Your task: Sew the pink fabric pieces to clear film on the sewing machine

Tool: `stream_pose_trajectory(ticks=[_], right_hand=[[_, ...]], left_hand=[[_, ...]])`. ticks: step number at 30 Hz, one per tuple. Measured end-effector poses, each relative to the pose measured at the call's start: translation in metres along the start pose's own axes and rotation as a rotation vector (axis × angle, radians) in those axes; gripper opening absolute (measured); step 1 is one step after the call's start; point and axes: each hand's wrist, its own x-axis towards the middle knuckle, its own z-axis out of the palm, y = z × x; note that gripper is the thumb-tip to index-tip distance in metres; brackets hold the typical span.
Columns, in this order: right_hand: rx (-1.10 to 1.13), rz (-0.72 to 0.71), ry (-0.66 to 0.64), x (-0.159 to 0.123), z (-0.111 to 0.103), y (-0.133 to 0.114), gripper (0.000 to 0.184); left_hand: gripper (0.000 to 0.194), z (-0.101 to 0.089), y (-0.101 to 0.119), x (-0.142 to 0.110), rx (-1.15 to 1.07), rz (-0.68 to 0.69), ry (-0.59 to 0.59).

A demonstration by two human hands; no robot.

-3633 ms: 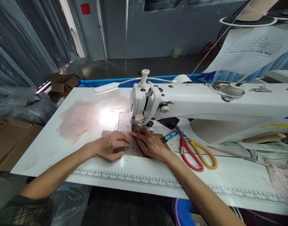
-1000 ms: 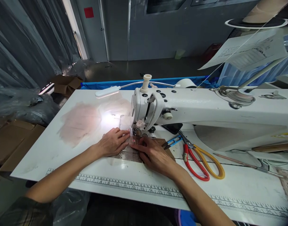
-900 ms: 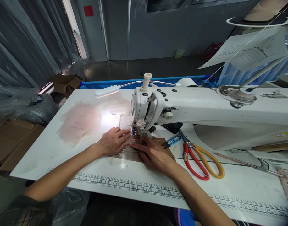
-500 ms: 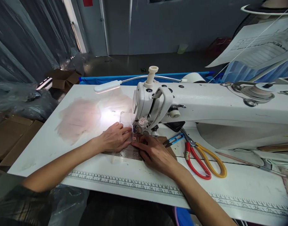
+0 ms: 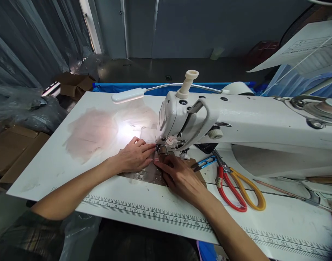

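A piece of sheer, pale fabric (image 5: 138,175) lies under the needle area of a white sewing machine (image 5: 173,112). My left hand (image 5: 135,155) rests flat on it just left of the presser foot, fingers stretched toward the foot. On the other side, my right hand (image 5: 179,174) touches the fabric with its index finger stretched out near the foot and the thumb apart below. A small pinkish tag (image 5: 156,158) shows between the two hands. The presser foot is partly hidden by machine parts and fingers.
Blue thread snips (image 5: 205,163) and scissors (image 5: 236,186) with red and yellow handles lie right of my right hand. Sheer pink pieces (image 5: 91,132) lie on the table's left, under a lamp (image 5: 128,95). A printed ruler (image 5: 155,215) runs along the front edge.
The view has shifted, so the machine and scissors appear farther right. Both hands keep nearly the same place beside the presser foot; any fabric movement is too small to tell.
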Motion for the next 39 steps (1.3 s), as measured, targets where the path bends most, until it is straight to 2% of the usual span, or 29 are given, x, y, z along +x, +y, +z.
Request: stream_pose_trajectory(ticks=[13, 39], right_hand=[[0.027, 0.041, 0.011, -0.0009, 0.0026, -0.0014, 0.040], [0.084, 0.094, 0.025, -0.0017, 0.0056, -0.0026, 0.035]], left_hand=[[0.038, 0.0058, 0.0003, -0.0037, -0.004, 0.022, 0.072], [0.036, 0.0046, 0.0029, -0.0018, 0.040, 0.012, 0.070]])
